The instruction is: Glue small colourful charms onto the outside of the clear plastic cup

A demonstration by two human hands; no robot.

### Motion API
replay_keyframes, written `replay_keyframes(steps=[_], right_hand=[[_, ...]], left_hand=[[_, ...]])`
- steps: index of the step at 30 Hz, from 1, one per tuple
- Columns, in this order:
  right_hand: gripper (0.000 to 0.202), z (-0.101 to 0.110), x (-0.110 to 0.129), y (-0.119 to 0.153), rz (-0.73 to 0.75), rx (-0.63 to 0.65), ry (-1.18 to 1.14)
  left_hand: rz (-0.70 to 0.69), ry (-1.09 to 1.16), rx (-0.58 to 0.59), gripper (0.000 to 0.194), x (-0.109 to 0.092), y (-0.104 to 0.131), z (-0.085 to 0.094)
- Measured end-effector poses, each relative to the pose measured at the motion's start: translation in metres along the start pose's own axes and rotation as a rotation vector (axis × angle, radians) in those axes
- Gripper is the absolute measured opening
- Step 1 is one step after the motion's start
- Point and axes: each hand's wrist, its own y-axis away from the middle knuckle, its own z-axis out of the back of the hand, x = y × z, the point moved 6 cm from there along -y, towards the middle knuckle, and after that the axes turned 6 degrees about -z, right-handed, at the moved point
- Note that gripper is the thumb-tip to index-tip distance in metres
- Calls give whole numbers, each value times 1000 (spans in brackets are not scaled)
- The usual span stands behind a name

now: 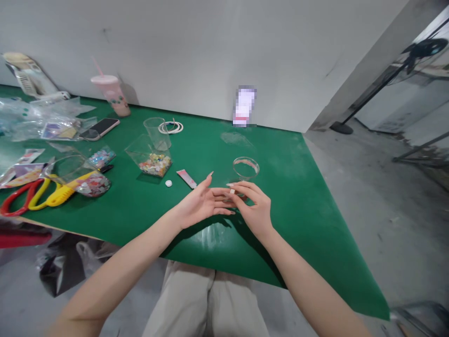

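Note:
My left hand [206, 203] is held palm up over the green table [298, 210], its fingers spread and its thumb raised. Above its fingertips, my right hand [254, 203] pinches a small whitish piece [232, 191] between thumb and fingers. The fingertips of both hands overlap, so whether they touch cannot be made out. A clear round dish [246, 168] with something pink inside lies just beyond my right hand. A pink and white tube [186, 179] rests beyond my left hand, with a white cap [169, 183] to its left.
Left of my hands are a clear container [154, 164] of colourful bits, a clear cup [157, 133], a white coil [170, 127], scissors [21, 199] and plastic bags. A pink tumbler [112, 96] and a phone [101, 128] stand farther back. A lit screen [244, 106] leans on the wall.

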Motion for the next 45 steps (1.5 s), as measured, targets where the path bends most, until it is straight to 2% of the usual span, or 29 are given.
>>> replay_keyframes(steps=[19,34,45], right_hand=[[12,-4,-1,-3,-51,34,47],[16,-9,-13,-2,-151,110,25],[18,-12,-20,-1,-194,154,16]], left_hand=[[61,140,-8,68,1,3,-2],[71,92,-32,66,2,3,1],[77,73,-140,63,3,1,8]])
